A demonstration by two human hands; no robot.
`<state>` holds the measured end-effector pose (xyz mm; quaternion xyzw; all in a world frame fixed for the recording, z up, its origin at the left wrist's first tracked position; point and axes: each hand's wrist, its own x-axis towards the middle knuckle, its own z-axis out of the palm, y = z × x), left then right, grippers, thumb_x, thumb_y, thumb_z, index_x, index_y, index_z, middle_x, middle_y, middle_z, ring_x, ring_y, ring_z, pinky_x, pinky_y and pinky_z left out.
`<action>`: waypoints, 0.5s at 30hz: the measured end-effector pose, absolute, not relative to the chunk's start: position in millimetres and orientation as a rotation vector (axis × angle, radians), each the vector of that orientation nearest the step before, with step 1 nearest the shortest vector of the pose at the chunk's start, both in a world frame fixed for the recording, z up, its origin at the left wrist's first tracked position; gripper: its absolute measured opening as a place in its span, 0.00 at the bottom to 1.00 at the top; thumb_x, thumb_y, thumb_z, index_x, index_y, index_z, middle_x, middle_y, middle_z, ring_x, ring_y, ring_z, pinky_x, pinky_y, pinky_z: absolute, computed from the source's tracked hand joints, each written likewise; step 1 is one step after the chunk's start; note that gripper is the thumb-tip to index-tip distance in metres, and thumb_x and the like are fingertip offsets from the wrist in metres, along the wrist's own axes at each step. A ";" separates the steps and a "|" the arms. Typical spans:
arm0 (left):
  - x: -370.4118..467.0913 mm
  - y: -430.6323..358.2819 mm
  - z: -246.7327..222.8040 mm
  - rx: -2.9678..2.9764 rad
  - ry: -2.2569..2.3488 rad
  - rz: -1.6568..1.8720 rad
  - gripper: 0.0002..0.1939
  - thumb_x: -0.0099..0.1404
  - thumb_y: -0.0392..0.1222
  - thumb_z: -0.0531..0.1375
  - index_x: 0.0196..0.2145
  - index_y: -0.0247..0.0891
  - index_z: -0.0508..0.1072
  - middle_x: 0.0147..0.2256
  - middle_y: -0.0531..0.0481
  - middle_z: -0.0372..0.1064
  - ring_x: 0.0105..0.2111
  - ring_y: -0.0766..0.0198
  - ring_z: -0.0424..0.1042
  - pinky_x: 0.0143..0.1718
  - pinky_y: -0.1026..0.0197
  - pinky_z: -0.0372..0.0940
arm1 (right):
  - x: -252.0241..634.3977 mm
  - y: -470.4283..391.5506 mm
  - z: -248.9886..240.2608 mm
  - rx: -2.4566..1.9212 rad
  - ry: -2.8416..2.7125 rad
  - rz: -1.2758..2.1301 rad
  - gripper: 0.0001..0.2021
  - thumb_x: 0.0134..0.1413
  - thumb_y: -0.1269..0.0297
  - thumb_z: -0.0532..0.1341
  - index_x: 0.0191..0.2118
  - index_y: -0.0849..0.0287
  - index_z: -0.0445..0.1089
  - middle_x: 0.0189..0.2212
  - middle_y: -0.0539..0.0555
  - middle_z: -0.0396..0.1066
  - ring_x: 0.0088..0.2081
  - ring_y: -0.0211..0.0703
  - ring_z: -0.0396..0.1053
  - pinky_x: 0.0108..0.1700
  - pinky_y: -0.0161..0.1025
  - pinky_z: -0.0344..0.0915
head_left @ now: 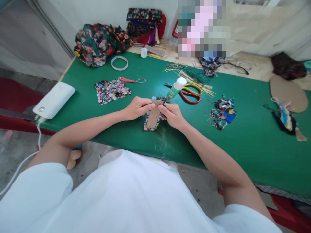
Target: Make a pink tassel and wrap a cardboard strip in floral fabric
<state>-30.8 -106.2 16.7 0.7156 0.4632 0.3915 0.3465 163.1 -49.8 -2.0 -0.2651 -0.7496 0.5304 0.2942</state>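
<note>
My left hand (139,108) is closed on the upper left edge of a small brown cardboard strip (153,115), thumb on its face. My right hand (174,116) pinches the upper right edge. Dark floral fabric (148,128) lies under the strip and shows as a border around it. Just behind my right hand is a green glue stick (173,92) with a white end. Beside it lie scissors (190,101) with one red and one yellow handle. To the left of my hands, a floral fabric piece (110,91) rests on the green tabletop.
A white power bank (54,100) with a cable sits at the left edge. Fabric scraps (223,113) lie to the right, near a cardboard oval (288,94). At the back are a tape ring (119,63), a white cap (144,52) and bundled floral cloth (98,43).
</note>
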 end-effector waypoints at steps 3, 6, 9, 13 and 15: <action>-31.6 -105.2 15.7 1.765 1.149 1.019 0.29 0.67 0.65 0.53 0.22 0.37 0.64 0.15 0.58 0.57 0.17 0.74 0.56 0.20 0.67 0.51 | 166.1 -50.0 4.8 -0.669 -2.070 1.290 0.31 0.60 0.36 0.55 0.18 0.59 0.61 0.12 0.46 0.59 0.17 0.31 0.57 0.21 0.33 0.52; -33.4 -104.7 16.3 1.644 1.075 1.042 0.25 0.66 0.64 0.55 0.26 0.38 0.63 0.16 0.60 0.55 0.15 0.74 0.54 0.18 0.67 0.49 | 168.4 -50.8 9.9 -0.632 -2.156 1.219 0.31 0.62 0.38 0.54 0.18 0.59 0.62 0.12 0.46 0.59 0.17 0.31 0.56 0.22 0.33 0.51; -34.8 -105.5 19.2 1.679 1.078 1.053 0.23 0.68 0.61 0.55 0.27 0.38 0.64 0.16 0.59 0.57 0.16 0.74 0.54 0.20 0.68 0.50 | 169.3 -51.3 11.1 -0.596 -2.227 1.174 0.31 0.64 0.39 0.52 0.18 0.59 0.60 0.12 0.46 0.59 0.17 0.30 0.55 0.22 0.33 0.50; -34.4 -108.3 22.6 1.806 1.121 1.088 0.23 0.69 0.58 0.54 0.26 0.37 0.64 0.18 0.58 0.56 0.20 0.73 0.54 0.23 0.68 0.50 | 168.8 -51.8 9.2 -0.549 -2.224 1.150 0.29 0.65 0.42 0.52 0.19 0.59 0.59 0.13 0.46 0.60 0.17 0.30 0.55 0.22 0.33 0.50; -33.5 -109.2 21.9 1.821 1.120 1.097 0.23 0.69 0.58 0.54 0.26 0.37 0.64 0.19 0.58 0.55 0.21 0.73 0.53 0.24 0.67 0.49 | 168.0 -52.7 8.9 -0.545 -2.172 1.120 0.27 0.65 0.43 0.53 0.21 0.58 0.59 0.14 0.46 0.60 0.18 0.30 0.56 0.23 0.33 0.50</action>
